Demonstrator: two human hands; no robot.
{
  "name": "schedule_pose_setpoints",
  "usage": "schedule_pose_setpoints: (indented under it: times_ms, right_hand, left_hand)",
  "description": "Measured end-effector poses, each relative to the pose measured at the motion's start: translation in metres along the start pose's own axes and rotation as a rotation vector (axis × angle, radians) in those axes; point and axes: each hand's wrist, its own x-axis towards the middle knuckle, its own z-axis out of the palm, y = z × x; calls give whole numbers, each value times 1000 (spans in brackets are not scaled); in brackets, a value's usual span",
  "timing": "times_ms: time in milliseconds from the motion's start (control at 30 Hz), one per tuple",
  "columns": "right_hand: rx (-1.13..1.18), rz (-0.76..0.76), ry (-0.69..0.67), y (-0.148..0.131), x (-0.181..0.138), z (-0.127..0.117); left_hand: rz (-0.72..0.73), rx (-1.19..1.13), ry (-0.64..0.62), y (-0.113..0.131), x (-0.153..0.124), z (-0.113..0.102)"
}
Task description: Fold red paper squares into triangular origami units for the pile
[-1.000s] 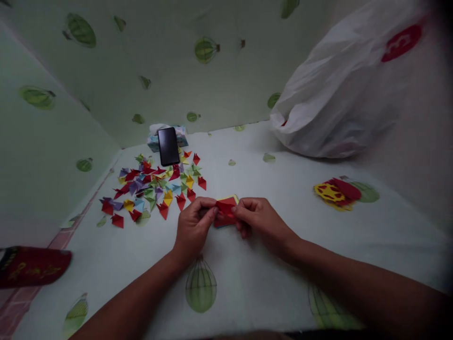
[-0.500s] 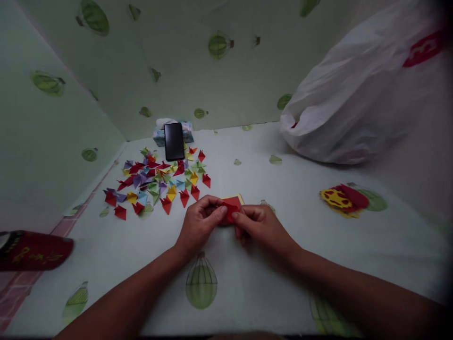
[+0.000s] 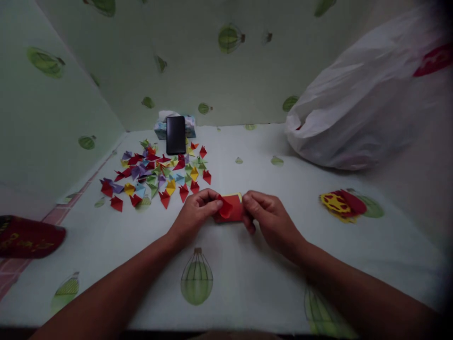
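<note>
My left hand is closed, its thumb and forefinger pinching a small folded piece of red paper that curls up at its free end. Beneath it lies a stack of square coloured paper, red on top with a yellow edge showing behind. My right hand is just right of the stack, thumb and forefinger pressed together and apart from the folded piece; nothing shows between them. To the left of the hands spreads a pile of small folded paper cranes in red, yellow, green, blue and purple.
A black phone leans on a tissue box behind the cranes. Red and yellow paper cut-outs lie at the right. A large white plastic bag stands at the back right. A dark red cylinder is at the left edge.
My right hand has let go of the folded red paper and moved a little right. The paper stays in my left hand, and more of the stack shows. The view has shifted slightly.
</note>
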Motion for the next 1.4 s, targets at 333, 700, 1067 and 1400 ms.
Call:
schedule_pose_setpoints:
  times_ms: [333,700,1067,1400]
  right_hand:
    - [297,223,-166,13,9,-2]
    - [252,224,-182,14,8,-2]
    - [157,217,-139,11,8,1]
    - [1,168,-104,4,6,3]
  left_hand:
    - [-64,-48,-86,-2,1,-4]
    - [-75,10,-103,1,-2,0]
    - [-68,65,-66,3,-4,4]
    - [-119,26,-62,3,-5,6]
